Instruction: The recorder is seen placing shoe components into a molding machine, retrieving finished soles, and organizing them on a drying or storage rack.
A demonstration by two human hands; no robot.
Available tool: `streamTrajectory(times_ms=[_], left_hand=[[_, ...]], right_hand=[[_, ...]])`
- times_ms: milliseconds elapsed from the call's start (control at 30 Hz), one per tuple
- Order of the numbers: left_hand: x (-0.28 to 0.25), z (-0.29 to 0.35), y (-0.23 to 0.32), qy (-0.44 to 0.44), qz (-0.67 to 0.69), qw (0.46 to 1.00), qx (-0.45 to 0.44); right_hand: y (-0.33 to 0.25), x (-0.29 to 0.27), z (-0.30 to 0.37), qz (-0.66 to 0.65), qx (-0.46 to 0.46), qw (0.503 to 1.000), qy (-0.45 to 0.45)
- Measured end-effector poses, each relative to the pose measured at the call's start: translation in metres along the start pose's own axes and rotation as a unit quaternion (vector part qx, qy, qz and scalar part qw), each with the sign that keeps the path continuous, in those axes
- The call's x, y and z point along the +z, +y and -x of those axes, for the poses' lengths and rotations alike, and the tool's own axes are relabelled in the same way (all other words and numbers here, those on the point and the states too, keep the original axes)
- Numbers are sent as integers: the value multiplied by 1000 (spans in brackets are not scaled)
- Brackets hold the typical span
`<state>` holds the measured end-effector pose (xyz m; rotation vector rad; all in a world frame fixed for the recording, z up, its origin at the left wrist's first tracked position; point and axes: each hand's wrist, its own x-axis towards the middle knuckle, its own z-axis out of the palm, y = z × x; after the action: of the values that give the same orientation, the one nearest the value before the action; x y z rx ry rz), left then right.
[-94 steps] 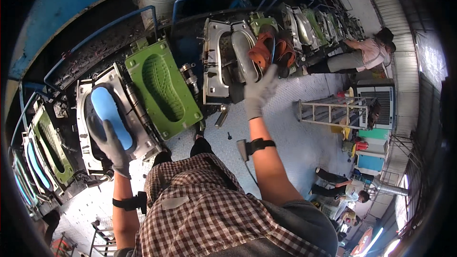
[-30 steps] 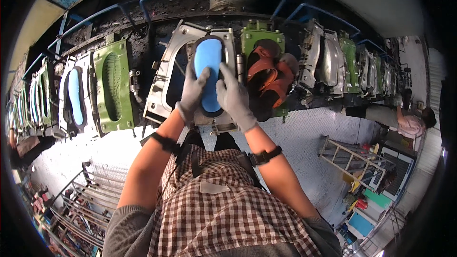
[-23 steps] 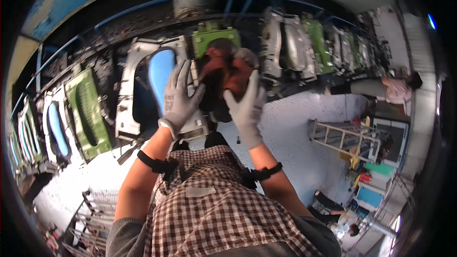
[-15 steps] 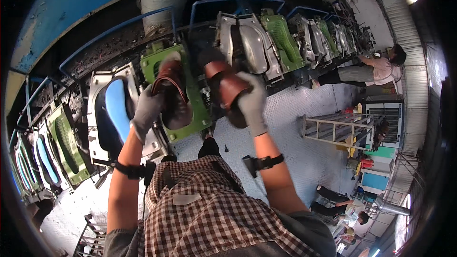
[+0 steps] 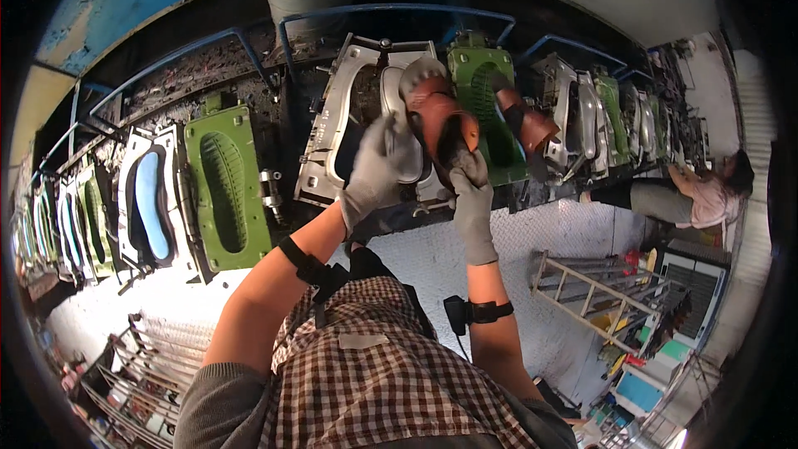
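Observation:
Two brown strapped sandals are before me. My right hand (image 5: pixel 472 199), in a grey glove, is closed on the near end of one sandal (image 5: pixel 434 112), which is tilted over an open metal mould (image 5: pixel 328 129). The other sandal (image 5: pixel 525 123), somewhat blurred, is over the green mould (image 5: pixel 486 75) to the right; what supports it cannot be made out. My left hand (image 5: pixel 378 170), gloved too, is beside the held sandal, in front of the mould's silver foot-shaped part (image 5: pixel 392 91). Motion smears its fingers, and whether it touches the sandal is unclear.
Moulds stand in a long row, including a green one (image 5: pixel 224 187) and one with a blue foot form (image 5: pixel 150 204) at left. Blue rails (image 5: pixel 399 8) run behind them. A metal rack (image 5: pixel 590 299) stands on the floor at right. Another person (image 5: pixel 706 195) works at the far right.
Both hands have moved right along the row, and the view has shifted too. Each hand held a sandal before; now the right grips one, while the other is farther right over a green mould.

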<state>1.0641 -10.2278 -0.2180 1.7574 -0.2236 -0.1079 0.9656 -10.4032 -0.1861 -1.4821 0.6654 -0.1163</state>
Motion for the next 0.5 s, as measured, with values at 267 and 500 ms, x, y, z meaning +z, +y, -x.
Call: streamTrajectory(times_ms=[267,500], left_hand=[[25,-52,-55,2,379,871,-312],[23,8,-53,11,369,901,-227]], right_hand=[[-41,-5,-70,-62,-1,998,-18],[-28,39,-92,341,-358,859,-134]])
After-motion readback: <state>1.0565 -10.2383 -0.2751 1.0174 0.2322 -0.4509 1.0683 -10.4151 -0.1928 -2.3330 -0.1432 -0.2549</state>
